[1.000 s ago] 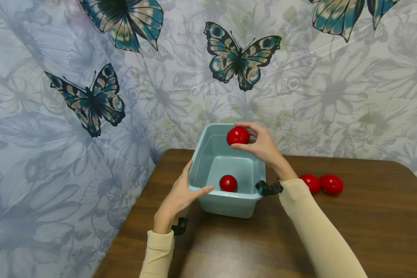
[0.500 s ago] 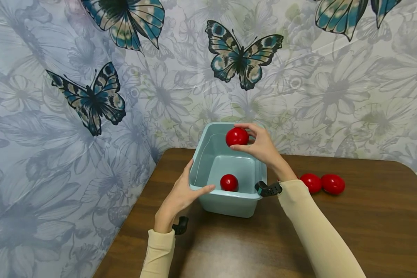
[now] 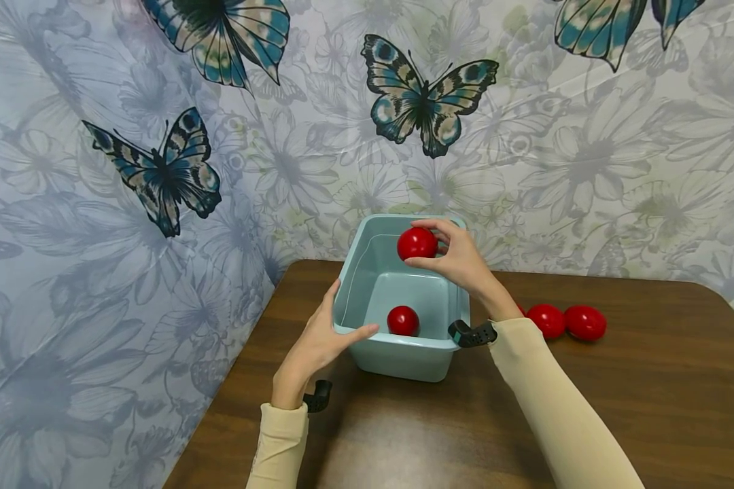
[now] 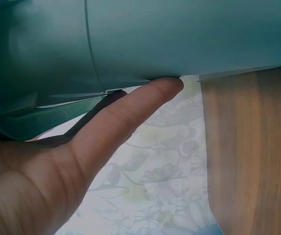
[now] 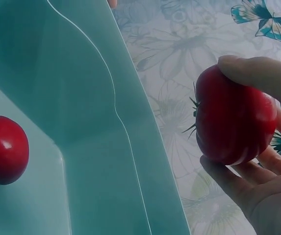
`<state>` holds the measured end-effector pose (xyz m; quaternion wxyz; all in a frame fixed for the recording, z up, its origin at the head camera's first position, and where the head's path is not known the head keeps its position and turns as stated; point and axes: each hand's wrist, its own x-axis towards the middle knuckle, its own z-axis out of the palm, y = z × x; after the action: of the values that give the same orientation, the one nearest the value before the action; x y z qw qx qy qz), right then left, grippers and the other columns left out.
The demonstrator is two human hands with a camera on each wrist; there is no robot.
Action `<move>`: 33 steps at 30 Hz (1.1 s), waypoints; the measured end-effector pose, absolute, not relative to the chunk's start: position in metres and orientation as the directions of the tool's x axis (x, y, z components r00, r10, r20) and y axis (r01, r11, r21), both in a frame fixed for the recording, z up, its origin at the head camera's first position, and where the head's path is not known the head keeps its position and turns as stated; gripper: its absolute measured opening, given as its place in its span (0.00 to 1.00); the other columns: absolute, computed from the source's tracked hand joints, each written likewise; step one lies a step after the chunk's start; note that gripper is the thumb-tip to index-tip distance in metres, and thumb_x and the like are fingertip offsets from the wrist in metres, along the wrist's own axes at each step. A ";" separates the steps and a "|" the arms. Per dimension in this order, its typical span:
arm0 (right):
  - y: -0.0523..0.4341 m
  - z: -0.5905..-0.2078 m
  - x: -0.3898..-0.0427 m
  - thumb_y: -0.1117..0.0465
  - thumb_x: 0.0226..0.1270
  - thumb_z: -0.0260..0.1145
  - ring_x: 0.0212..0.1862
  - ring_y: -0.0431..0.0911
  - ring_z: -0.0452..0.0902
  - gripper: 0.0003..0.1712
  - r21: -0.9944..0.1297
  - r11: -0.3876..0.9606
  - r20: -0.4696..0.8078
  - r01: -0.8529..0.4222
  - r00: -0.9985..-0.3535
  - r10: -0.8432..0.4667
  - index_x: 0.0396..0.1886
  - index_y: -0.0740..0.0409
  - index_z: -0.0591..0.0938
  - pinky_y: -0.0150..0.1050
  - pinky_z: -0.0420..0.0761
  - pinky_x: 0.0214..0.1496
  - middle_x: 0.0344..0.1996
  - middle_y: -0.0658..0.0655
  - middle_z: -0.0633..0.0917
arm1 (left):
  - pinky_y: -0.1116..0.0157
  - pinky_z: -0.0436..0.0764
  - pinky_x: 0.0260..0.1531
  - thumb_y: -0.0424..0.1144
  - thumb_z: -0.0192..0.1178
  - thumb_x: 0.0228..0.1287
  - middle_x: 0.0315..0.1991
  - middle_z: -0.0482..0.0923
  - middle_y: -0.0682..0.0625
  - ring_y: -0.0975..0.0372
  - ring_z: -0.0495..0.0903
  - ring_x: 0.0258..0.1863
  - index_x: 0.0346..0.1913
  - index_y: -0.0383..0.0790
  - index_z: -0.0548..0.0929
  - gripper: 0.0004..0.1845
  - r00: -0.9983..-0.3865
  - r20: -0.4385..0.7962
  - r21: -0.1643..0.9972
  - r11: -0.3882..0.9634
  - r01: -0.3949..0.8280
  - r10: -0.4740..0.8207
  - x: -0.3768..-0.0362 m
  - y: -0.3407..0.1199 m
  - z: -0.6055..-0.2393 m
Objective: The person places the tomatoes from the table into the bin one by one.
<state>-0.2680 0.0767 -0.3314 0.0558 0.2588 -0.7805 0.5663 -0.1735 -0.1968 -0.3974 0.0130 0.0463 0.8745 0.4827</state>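
A red tomato (image 3: 417,244) with green sepals is pinched between the thumb and fingers of my right hand (image 3: 455,261), held over the far part of a light teal plastic bin (image 3: 397,360). In the right wrist view, the held tomato (image 5: 234,117) shows its stem end towards the bin wall (image 5: 130,147). Another tomato (image 3: 403,320) lies on the bin's floor near the front. My left hand (image 3: 315,343) rests against the bin's front left corner, thumb at the front rim and fingers along the left side. Straight against the outer wall lies a digit (image 4: 130,112) in the left wrist view.
Two red tomatoes, one at the left (image 3: 547,321) and one at the right (image 3: 585,323), lie side by side on the brown wooden table (image 3: 648,380), right of the bin. Part of another shows behind the right wrist. A butterfly-print wall covering (image 3: 318,170) stands behind the table.
The right hand and its tomato have sunk very slightly over the bin. The left hand keeps its place at the corner, and the other tomatoes lie as before.
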 end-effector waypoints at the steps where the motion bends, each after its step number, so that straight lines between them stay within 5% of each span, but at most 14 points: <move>1: 0.077 -0.332 -0.268 0.68 0.61 0.80 0.60 0.58 0.81 0.36 -0.855 0.229 0.378 -0.466 -0.861 -0.340 0.69 0.60 0.78 0.43 0.85 0.57 0.65 0.61 0.76 | 0.39 0.70 0.69 0.63 0.76 0.56 0.80 0.59 0.45 0.46 0.68 0.72 0.86 0.53 0.43 0.65 -0.995 0.022 0.843 0.533 0.068 0.093 -0.173 -0.197 -0.397; 6: 0.078 -0.333 -0.268 0.67 0.61 0.80 0.59 0.57 0.82 0.35 -0.855 0.234 0.375 -0.462 -0.864 -0.336 0.69 0.60 0.79 0.45 0.85 0.56 0.65 0.61 0.77 | 0.39 0.70 0.69 0.63 0.76 0.56 0.80 0.59 0.44 0.46 0.68 0.72 0.86 0.53 0.43 0.65 -0.995 0.023 0.841 0.537 0.069 0.092 -0.173 -0.196 -0.397; 13: 0.081 -0.328 -0.267 0.72 0.66 0.75 0.69 0.61 0.73 0.32 -0.856 0.144 0.427 -0.496 -0.837 -0.343 0.69 0.67 0.76 0.56 0.73 0.72 0.69 0.67 0.75 | 0.38 0.66 0.71 0.65 0.76 0.55 0.81 0.56 0.45 0.46 0.64 0.75 0.86 0.54 0.42 0.66 -0.997 0.004 0.835 0.549 0.046 0.078 -0.171 -0.196 -0.396; 22: 0.117 -0.325 -0.256 0.71 0.67 0.73 0.68 0.59 0.74 0.32 -0.841 0.191 0.430 -0.507 -0.839 -0.333 0.70 0.66 0.76 0.56 0.74 0.71 0.68 0.64 0.77 | 0.36 0.62 0.73 0.66 0.75 0.55 0.83 0.52 0.45 0.46 0.59 0.79 0.86 0.55 0.41 0.66 -0.997 0.002 0.829 0.557 0.048 0.082 -0.172 -0.194 -0.395; 26: 0.151 -0.334 -0.249 0.69 0.69 0.73 0.68 0.55 0.75 0.31 -0.850 0.226 0.411 -0.476 -0.867 -0.282 0.70 0.65 0.76 0.49 0.75 0.70 0.67 0.61 0.78 | 0.36 0.62 0.73 0.67 0.74 0.56 0.83 0.52 0.45 0.46 0.59 0.79 0.86 0.55 0.41 0.66 -0.997 -0.001 0.820 0.571 0.045 0.080 -0.172 -0.193 -0.395; 33: 0.222 -0.369 -0.242 0.65 0.71 0.73 0.62 0.33 0.75 0.30 -0.856 0.318 0.363 -0.407 -0.912 -0.190 0.71 0.61 0.76 0.26 0.79 0.60 0.61 0.40 0.78 | 0.36 0.62 0.73 0.66 0.74 0.56 0.83 0.52 0.45 0.46 0.59 0.79 0.86 0.55 0.41 0.66 -0.997 -0.002 0.817 0.575 0.042 0.075 -0.171 -0.193 -0.396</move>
<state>-0.2418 0.2223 -0.3691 0.0977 0.1853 -0.8058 0.5539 -0.1708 -0.1928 -0.3958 0.0184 0.0329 0.8873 0.4596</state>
